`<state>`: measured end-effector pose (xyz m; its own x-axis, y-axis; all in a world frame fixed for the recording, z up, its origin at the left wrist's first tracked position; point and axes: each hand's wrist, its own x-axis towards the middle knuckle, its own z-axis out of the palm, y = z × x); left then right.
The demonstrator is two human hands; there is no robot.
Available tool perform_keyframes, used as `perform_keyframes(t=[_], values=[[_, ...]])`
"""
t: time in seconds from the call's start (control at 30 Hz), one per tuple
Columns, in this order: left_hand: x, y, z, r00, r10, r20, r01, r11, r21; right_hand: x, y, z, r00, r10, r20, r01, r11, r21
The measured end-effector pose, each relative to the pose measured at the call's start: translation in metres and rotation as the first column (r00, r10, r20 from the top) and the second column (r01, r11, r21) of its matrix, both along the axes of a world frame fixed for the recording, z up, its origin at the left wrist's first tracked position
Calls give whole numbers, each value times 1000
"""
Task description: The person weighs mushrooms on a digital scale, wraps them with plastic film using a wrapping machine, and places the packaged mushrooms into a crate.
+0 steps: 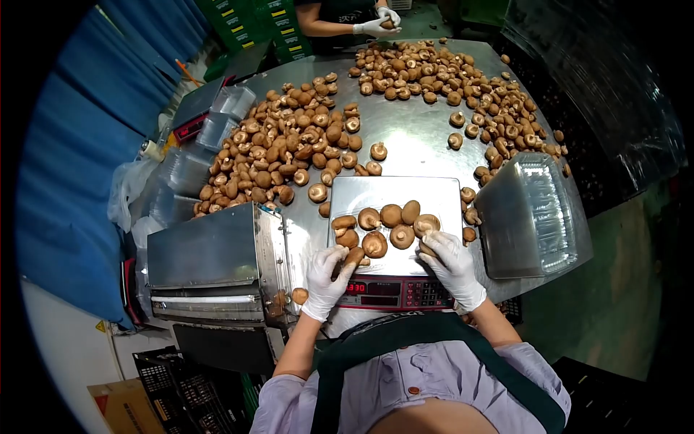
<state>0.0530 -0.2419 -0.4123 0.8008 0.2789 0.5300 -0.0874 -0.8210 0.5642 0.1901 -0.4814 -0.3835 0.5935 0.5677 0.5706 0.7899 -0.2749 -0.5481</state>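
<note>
Several brown shiitake mushrooms (374, 244) lie on the steel plate of a digital scale (361, 189), some cap up and some with stems showing. My left hand (327, 281), in a white glove, closes around a mushroom (353, 256) at the plate's lower left. At the lower right of the plate, my gloved right hand (454, 269) has its fingers round another mushroom (427, 249), partly hidden by them. Just above that one sits a large pale-brown mushroom (426, 224). Below the plate, the scale's red display (356, 288) is lit.
Large mushroom heaps lie at left (289, 130) and back right (412, 69) of the metal table (397, 137). Stacked clear trays (531, 217) stand at right, a metal box-shaped machine (206, 249) at left. Across the table, a person's gloved hands (379, 27) hold a mushroom.
</note>
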Motion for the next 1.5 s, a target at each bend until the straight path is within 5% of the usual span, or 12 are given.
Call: perform_keyframes(t=[0.13,0.27,0.33,0.4,0.6,0.97,1.23,1.37,1.5], values=[[7,-1,12,997,82,-8,-81,996,44,4,9,1,987,-20,161,26,999,-40],[15,-1,12,998,70,1,-70,998,0,1,6,-14,993,33,117,11,933,-361],[14,1,16,995,94,-17,-94,995,-17,1,0,-16,997,28,73,-1,938,-346],[12,6,16,990,141,-5,-141,990,26,5,-7,-10,999,14,-43,-20,989,-144],[6,33,32,964,261,-56,-266,949,-168,25,-29,2,961,-246,-125,251,968,20],[3,62,46,944,249,-218,-310,897,-314,52,-36,1,832,-244,-499,236,968,-80],[6,65,32,896,237,-375,-376,855,-358,57,-30,-3,863,-231,-449,203,973,-112],[6,71,23,798,285,-531,-415,899,-141,49,-31,5,864,-231,-448,174,971,-165],[19,78,4,742,245,-625,-438,881,-175,45,-33,5,843,-253,-475,191,966,-176]])
